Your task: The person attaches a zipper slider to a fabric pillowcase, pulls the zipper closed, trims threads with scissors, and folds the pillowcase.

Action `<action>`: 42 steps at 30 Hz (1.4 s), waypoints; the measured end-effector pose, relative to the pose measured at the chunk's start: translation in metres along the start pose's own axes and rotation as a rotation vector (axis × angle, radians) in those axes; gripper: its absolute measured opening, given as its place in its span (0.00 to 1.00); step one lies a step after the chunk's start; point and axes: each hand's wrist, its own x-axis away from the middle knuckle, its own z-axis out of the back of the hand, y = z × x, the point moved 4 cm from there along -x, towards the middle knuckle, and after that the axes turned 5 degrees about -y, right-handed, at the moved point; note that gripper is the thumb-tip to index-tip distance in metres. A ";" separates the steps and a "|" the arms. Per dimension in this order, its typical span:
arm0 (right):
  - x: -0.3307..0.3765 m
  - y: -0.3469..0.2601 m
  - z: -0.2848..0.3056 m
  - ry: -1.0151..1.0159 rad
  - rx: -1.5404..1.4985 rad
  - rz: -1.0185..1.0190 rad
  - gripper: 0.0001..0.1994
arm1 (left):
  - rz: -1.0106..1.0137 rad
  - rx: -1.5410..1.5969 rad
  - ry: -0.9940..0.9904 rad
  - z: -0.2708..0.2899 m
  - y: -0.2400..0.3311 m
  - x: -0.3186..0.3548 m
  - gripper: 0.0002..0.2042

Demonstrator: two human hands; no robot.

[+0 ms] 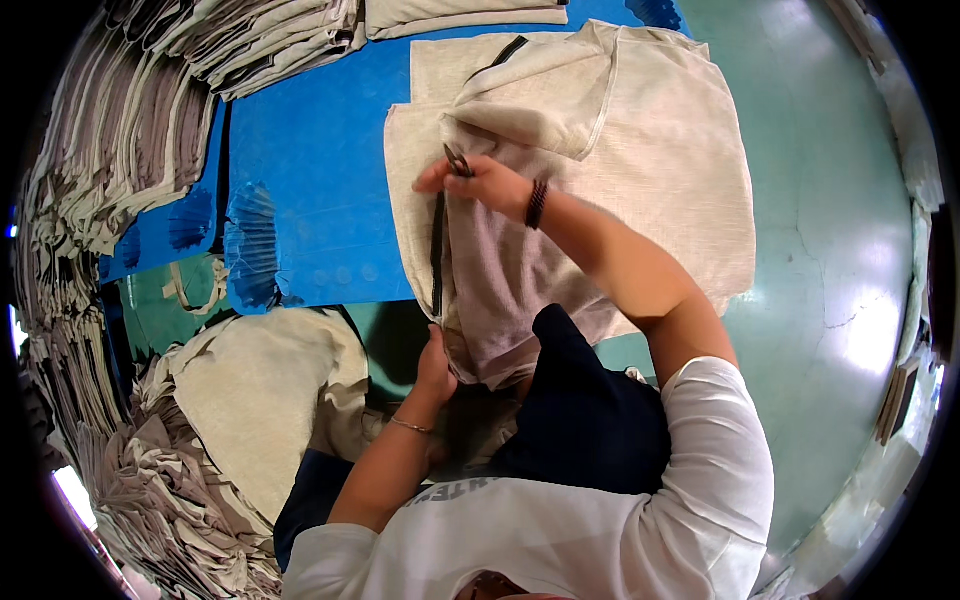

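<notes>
A beige fabric cover [690, 150] with a dark zipper strip [437, 250] lies over the table's front edge, one flap folded back to bare its mauve-grey underside. My right hand [490, 185] is closed around small dark thread snips [455, 160], their tips pointing up and away. It hovers over the cover near the upper end of the zipper strip. Down at the cover's near left corner, my left hand [434, 368] grips the hem by the lower end of the strip. Its thumb shows on the edge, while the other fingers are partly hidden.
The blue table [320, 170] has ribbed blue tape on its corner. Stacks of folded beige covers [140, 150] stand at the left and back. A loose beige cover [265, 380] and a crumpled heap [180, 500] lie at lower left. Green floor [820, 300] runs along the right.
</notes>
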 end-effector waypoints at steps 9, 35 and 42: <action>0.204 0.035 -0.038 0.400 -0.509 -0.181 0.08 | 0.102 -0.703 -0.123 0.020 -0.041 0.015 0.29; 0.386 -0.058 0.012 1.229 -0.700 0.632 0.22 | -0.019 -0.034 -0.204 -0.108 0.110 0.103 0.23; 0.236 -0.339 0.126 1.135 -0.444 0.846 0.11 | -0.441 -0.270 -0.379 -0.259 0.310 0.074 0.18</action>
